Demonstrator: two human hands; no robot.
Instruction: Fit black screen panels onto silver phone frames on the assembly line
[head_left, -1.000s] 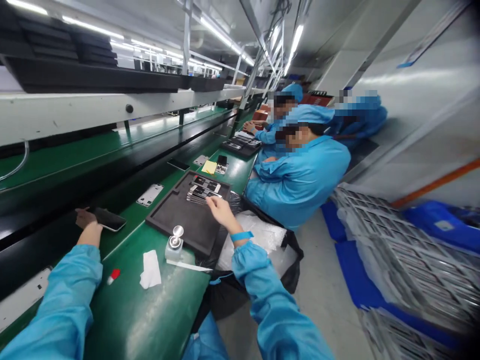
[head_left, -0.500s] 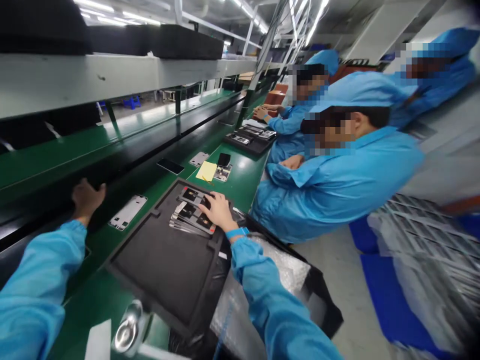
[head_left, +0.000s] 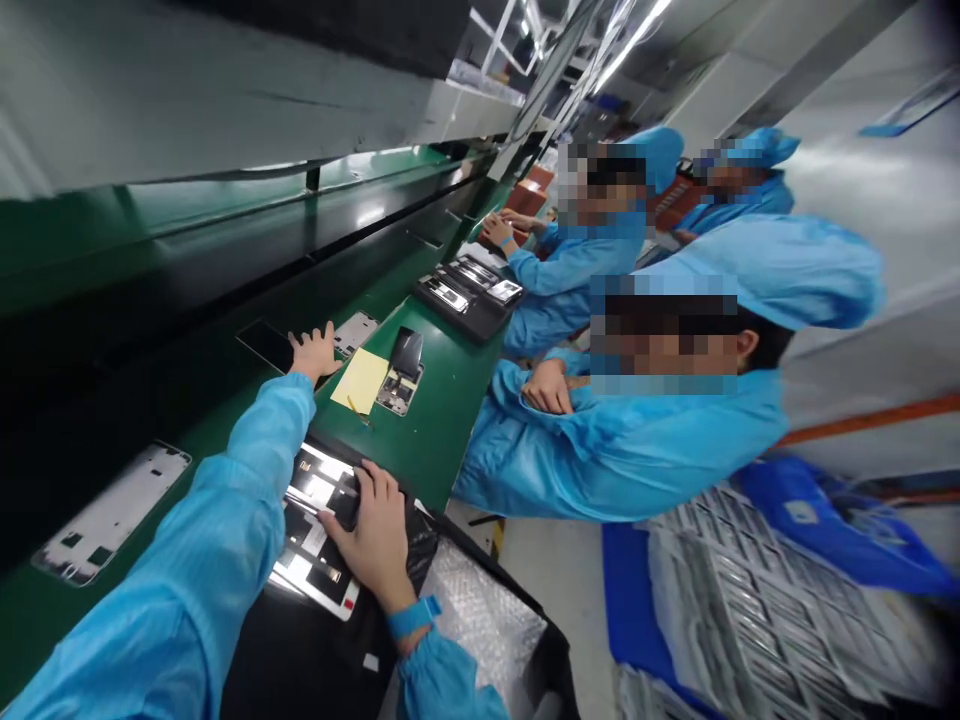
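My left hand (head_left: 315,352) is stretched out over the green bench with fingers spread. It is at a dark phone screen (head_left: 264,343) and beside a white phone frame (head_left: 355,332); whether it touches either is unclear. My right hand (head_left: 381,535) lies with thumb and fingers apart over the right end of shiny phone display panels (head_left: 319,480). More panels (head_left: 311,570) lie just nearer to me. They sit in a black foam tray (head_left: 300,660), partly covered by my left sleeve.
Beyond my hands lie a yellow paper (head_left: 360,380) and an opened phone (head_left: 401,388). A white phone frame (head_left: 120,508) lies at left. Another black tray (head_left: 480,318) holds phones. A co-worker (head_left: 600,440) sits close on the right; bubble wrap (head_left: 480,620) lies below my right hand.
My left hand has moved forward and right, from the bench's left side to the dark screen. My right hand stays at the panels. The view has swung right and closer.
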